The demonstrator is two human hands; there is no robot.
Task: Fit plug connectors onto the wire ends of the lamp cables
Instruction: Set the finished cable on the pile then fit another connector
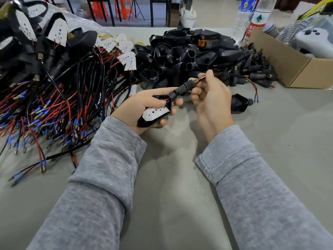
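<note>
Black lamp housing [156,112] cradled in left hand [142,107], fingers curled round it, LED board up, stem [182,88] angled toward the right, probably to steady it for the pull. Right hand [209,98] pinches the wire ends [201,79] emerging from the threaded tip. Grip closed both sides. Finished cables [54,109] heaped left on the table [180,177]; empty housings [189,53] behind, within reach.

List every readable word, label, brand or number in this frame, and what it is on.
No text reads whole.
Red-and-white label on the clear bottle: green tree logo and white characters, too blurred to quote.
Blue label on the second bottle: blurred.
LED board in the left hand: dark marks, too small to read.
</note>
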